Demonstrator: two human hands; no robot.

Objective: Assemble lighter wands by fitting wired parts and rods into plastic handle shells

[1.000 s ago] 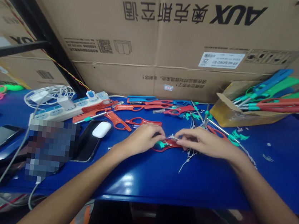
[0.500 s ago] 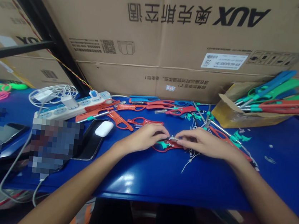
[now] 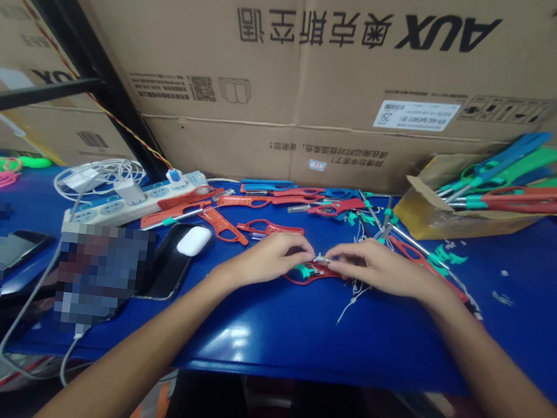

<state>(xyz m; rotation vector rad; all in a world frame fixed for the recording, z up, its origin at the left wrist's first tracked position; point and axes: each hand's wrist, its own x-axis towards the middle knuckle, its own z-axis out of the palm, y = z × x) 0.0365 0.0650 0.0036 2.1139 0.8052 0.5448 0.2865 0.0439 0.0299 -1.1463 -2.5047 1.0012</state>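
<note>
Left grip (image 3: 273, 259) and right grip (image 3: 377, 267) meet mid-desk (image 3: 294, 338), on handle part (image 3: 308, 274). Row of handles (image 3: 279, 204) behind them. Phone (image 3: 165, 273) left of grips, earbud case (image 3: 193, 240) on it. Power strip (image 3: 128, 205) behind phone. Small box (image 3: 433, 216) at right rear, tools in it. Large carton (image 3: 320, 106) behind everything.

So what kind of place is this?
Probably a small assembly bench in a storeroom: loose red handles litter the blue table, a carton holds long tools, big boxes stand behind. The left hand and right hand pinch a metal part.
</note>
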